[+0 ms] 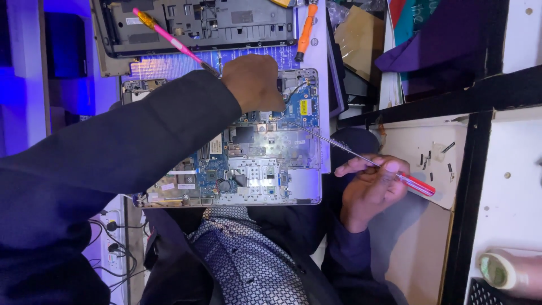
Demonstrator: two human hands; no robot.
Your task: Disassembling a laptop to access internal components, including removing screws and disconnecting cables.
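Covering part of the motherboard (254, 158), left hand (254, 82).

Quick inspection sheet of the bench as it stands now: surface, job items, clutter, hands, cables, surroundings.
Surface: white board at right, bearing loose dark screws.
Job's things: opened laptop base with circuit board exposed; red-handled screwdriver, shaft reaching onto the board.
Clutter: pink screwdriver, orange screwdriver, removed laptop cover, tape roll.
Hands: left hand rests on the board's far end; right hand grips the red-handled screwdriver.
Cables: power strip with dark plugged leads, lower left.
Surroundings: blue-lit area at left; papers and purple cloth upper right.
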